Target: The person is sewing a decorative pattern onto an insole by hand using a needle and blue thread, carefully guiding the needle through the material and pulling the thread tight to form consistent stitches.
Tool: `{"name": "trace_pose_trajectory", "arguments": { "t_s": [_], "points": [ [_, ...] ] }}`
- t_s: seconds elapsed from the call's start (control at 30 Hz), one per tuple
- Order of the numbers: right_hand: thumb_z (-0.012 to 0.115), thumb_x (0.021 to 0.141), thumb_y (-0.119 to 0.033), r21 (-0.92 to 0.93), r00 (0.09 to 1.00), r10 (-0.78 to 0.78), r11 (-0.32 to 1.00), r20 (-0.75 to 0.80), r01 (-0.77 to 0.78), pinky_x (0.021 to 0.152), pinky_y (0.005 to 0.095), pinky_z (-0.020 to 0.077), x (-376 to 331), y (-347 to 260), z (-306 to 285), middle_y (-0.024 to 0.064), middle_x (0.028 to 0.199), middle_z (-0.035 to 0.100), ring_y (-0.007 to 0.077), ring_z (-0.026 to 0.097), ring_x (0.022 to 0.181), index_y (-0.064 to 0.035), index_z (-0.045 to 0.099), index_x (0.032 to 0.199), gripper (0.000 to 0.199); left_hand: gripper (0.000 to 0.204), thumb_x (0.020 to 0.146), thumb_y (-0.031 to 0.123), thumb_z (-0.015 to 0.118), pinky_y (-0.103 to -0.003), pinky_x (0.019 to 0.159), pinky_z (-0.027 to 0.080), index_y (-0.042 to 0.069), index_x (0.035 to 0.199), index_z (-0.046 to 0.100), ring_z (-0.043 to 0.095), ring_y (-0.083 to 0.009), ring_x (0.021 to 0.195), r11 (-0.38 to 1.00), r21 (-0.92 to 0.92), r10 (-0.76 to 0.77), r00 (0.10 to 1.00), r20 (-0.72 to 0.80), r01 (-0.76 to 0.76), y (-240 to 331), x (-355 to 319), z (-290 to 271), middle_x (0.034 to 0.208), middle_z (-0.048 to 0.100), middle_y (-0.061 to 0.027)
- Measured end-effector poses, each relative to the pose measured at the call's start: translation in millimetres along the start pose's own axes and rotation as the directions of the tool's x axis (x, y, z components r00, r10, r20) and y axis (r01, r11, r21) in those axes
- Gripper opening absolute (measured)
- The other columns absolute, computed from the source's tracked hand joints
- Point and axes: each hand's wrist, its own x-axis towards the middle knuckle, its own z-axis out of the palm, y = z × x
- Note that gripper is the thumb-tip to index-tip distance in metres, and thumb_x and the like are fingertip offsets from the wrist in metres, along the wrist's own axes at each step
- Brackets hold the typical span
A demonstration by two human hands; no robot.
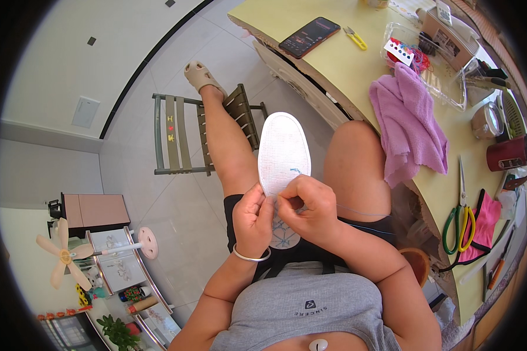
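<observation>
A white insole (284, 146) with a printed grid and a small patch of blue stitching stands over my lap, toe end pointing away. My left hand (255, 216) is closed on its left edge near the middle, thumb on top. My right hand (307, 207) is pinched against the insole beside the left thumb; whatever lies between its fingertips is too small to make out. From near the right hand a thin blue thread (360, 212) trails right across my thigh. Below the hands, the insole's heel part (284, 237) shows blue lines; the middle is covered by my fingers.
On the yellow table (357, 76) at right lie a phone (309, 37), yellow thread snips (355, 38), a purple towel (407, 117), a clear tray (451, 88) with colored threads, and large scissors (461, 216). A folding stool (234, 120) stands ahead; a fan (64, 253) is at left.
</observation>
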Motion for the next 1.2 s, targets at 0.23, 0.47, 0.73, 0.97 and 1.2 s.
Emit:
{"name": "trace_pose_trajectory", "arguments": {
  "t_s": [0.23,0.47,0.73,0.97,1.2],
  "points": [
    [0.071,0.071,0.003,0.007,1.0,0.004,1.0,-0.016,-0.004,0.049,0.0285,0.049,0.7,-0.4,-0.7,0.0068,0.067,0.057,0.0185,0.06,0.055,-0.0027,0.055,0.074,0.017,0.031,0.094,-0.002,0.047,-0.018,0.073,0.046,-0.008,0.124,0.055,0.059,-0.0046,0.081,0.998,-0.053,0.025,1.0,-0.012,-0.025,-2.1,1.9,3.2,0.095,0.066,-0.0046],
    [0.068,0.072,0.007,0.002,1.0,-0.015,1.0,0.01,0.015,0.049,0.0249,0.0474,-0.9,1.8,-0.3,0.0061,0.068,0.057,0.0131,0.059,0.054,-0.0012,0.056,0.075,0.015,0.03,0.095,0.001,0.047,-0.022,0.083,0.048,-0.01,0.122,0.055,0.062,-0.0104,0.092,0.999,-0.049,-0.001,1.0,0.001,0.001,-2.3,-0.2,0.9,0.104,0.066,-0.0091],
    [0.068,0.073,0.006,0.027,0.999,-0.016,1.0,0.037,0.015,0.05,0.0253,0.0476,-0.8,1.2,-0.3,0.0064,0.067,0.057,0.0134,0.059,0.054,-0.0005,0.056,0.075,0.015,0.032,0.094,-0.003,0.045,-0.021,0.081,0.047,-0.009,0.124,0.054,0.061,-0.0081,0.09,0.993,-0.117,0.028,1.0,0.001,-0.027,-0.4,0.8,1.9,0.103,0.066,-0.0081],
    [0.069,0.073,0.006,0.035,0.998,0.016,0.999,0.061,-0.018,0.05,0.0256,0.0477,-0.6,0.8,-0.8,0.0068,0.067,0.057,0.0143,0.059,0.054,-0.0006,0.056,0.076,0.015,0.034,0.094,-0.003,0.044,-0.022,0.085,0.047,-0.01,0.126,0.052,0.061,-0.0095,0.094,0.983,-0.185,0.01,1.0,0.004,-0.009,-1.6,0.3,0.9,0.106,0.065,-0.0094],
    [0.071,0.067,0.001,-0.104,0.99,-0.144,0.984,0.004,0.144,0.046,0.0335,0.0444,-4.3,4.6,4.7,0.007,0.065,0.054,0.0242,0.056,0.054,-0.0058,0.052,0.072,0.021,0.036,0.091,-0.005,0.05,-0.019,0.067,0.045,-0.007,0.127,0.054,0.057,-0.0049,0.072,0.998,-0.004,0.064,0.994,-0.088,-0.064,-6.6,-3.4,1.0,0.084,0.065,-0.003]
  ]
}}
